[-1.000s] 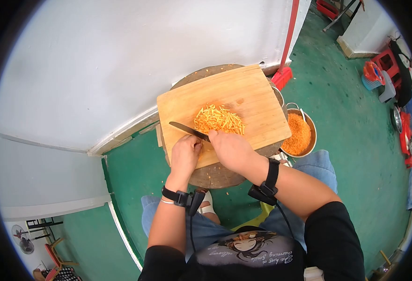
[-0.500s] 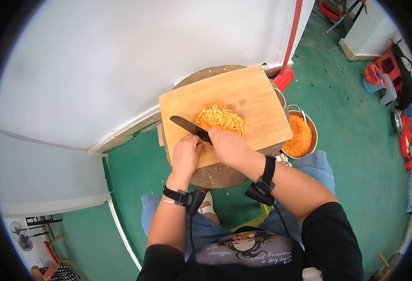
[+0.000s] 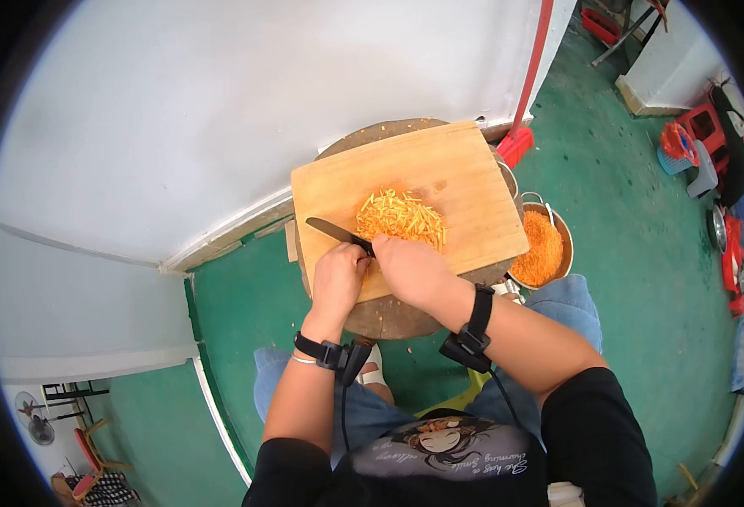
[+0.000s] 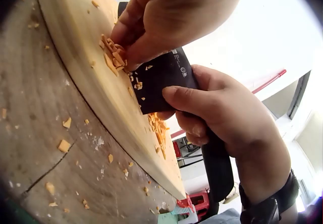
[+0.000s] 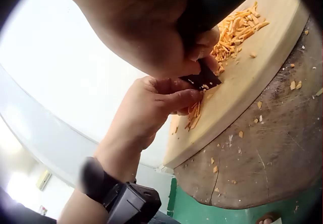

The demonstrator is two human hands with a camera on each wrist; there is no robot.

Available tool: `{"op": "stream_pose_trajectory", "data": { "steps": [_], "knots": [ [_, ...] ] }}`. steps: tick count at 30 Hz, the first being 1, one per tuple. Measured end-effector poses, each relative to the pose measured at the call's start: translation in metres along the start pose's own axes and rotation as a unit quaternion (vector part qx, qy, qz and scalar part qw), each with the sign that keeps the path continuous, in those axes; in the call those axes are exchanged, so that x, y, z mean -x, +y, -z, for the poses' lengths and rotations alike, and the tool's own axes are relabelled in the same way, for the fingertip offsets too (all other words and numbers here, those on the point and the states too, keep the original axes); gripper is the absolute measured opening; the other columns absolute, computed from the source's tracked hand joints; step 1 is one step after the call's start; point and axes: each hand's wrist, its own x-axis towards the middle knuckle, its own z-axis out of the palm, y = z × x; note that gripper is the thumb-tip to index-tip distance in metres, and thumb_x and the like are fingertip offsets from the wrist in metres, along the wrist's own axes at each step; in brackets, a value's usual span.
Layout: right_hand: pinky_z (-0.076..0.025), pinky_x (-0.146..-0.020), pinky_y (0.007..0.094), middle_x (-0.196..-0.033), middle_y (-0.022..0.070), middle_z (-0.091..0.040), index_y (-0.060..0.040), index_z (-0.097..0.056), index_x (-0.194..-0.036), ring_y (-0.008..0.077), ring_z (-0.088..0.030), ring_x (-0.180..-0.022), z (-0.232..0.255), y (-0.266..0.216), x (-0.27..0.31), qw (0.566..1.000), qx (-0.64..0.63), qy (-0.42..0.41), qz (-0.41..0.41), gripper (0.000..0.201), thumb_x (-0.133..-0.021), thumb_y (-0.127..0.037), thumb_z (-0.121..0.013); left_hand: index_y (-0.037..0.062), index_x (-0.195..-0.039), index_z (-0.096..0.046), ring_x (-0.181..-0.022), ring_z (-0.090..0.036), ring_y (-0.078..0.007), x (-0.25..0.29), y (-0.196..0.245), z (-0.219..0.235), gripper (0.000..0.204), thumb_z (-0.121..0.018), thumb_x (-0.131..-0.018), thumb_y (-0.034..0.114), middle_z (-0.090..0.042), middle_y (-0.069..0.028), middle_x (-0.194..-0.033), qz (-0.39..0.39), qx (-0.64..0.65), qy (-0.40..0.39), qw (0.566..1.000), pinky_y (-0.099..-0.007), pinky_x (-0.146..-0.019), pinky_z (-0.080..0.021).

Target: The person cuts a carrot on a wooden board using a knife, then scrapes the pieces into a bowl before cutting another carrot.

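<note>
My right hand [image 3: 413,269] grips the handle of a broad black kitchen knife [image 3: 330,228], its thumb lying along the blade in the left wrist view. Fingers of my left hand [image 3: 338,275] are curled over a small bunch of orange carrot strips [image 4: 113,57], holding it on the wooden cutting board [image 3: 456,169]. The knife [image 4: 164,80] stands right beside those fingertips, with small orange bits stuck to its face. Beyond the blade lies a heap of cut carrot strips [image 3: 402,220]. In the right wrist view, the right hand covers most of the knife.
Under the board is a round wooden block [image 3: 389,319] strewn with orange crumbs. A metal pot [image 3: 568,253] of finely chopped orange bits stands on the green floor to the right. A white wall [image 3: 220,101] rises behind, and a red broom [image 3: 517,145] leans nearby.
The knife's face tilted into broader view half a second ago and now shows narrower again. Both hands stay in nearly the same place on the board.
</note>
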Motion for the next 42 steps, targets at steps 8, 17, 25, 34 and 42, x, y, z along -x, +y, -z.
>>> {"op": "stream_pose_trajectory", "data": {
  "steps": [8,17,25,34,42],
  "knots": [
    [-0.051,-0.06,0.0385,-0.07,0.0166,-0.061,-0.0008,-0.052,-0.085,0.0306,-0.064,-0.068,0.004,0.013,0.003,0.998,-0.064,0.005,-0.028,0.009,-0.079,-0.007,-0.048,0.0004,-0.08,-0.065,-0.075,-0.061,-0.032,0.005,0.005,0.006,0.01,-0.066,-0.073,0.008,-0.062,-0.0157,-0.078,-0.024,0.042,0.009,0.999,-0.038,-0.066,-0.049],
    [-0.05,-0.059,0.0413,-0.068,0.0193,-0.06,0.0004,-0.05,-0.085,0.0338,-0.063,-0.067,0.007,0.008,0.01,0.998,-0.068,0.004,0.01,0.008,-0.078,-0.003,-0.048,0.0016,-0.076,-0.063,-0.073,-0.06,-0.0326,0.002,0.001,0.002,0.009,-0.067,-0.071,0.008,-0.061,-0.0142,-0.076,-0.016,0.017,0.01,1.0,-0.0395,-0.065,-0.048],
    [-0.05,-0.058,0.0412,-0.069,0.0193,-0.06,0.0004,-0.05,-0.085,0.034,-0.063,-0.067,-0.001,0.012,0.001,0.997,-0.071,-0.014,-0.027,0.008,-0.078,-0.003,-0.048,0.0021,-0.075,-0.063,-0.073,-0.06,-0.0325,0.002,0.002,-0.004,0.007,-0.066,-0.069,0.005,-0.061,-0.0143,-0.076,-0.028,0.001,0.025,0.999,-0.0394,-0.065,-0.048],
    [-0.05,-0.059,0.0425,-0.067,0.019,-0.061,0.0002,-0.05,-0.086,0.0343,-0.063,-0.067,0.016,0.011,0.004,0.998,-0.06,-0.01,-0.027,0.009,-0.078,-0.004,-0.048,0.0001,-0.073,-0.059,-0.072,-0.06,-0.0326,0.003,0.001,-0.005,0.008,-0.064,-0.07,0.004,-0.06,-0.0148,-0.075,-0.023,0.012,0.037,0.999,-0.0392,-0.065,-0.048],
    [-0.052,-0.06,0.0374,-0.071,0.0155,-0.062,-0.0024,-0.052,-0.085,0.029,-0.065,-0.07,0.01,0.004,0.003,1.0,-0.004,-0.016,-0.014,0.008,-0.079,-0.007,-0.05,-0.0003,-0.074,-0.059,-0.074,-0.059,-0.0335,0.002,0.001,-0.003,0.006,-0.063,-0.071,0.003,-0.059,-0.0158,-0.076,-0.023,0.027,0.025,0.999,-0.0395,-0.067,-0.047]
  ]
}}
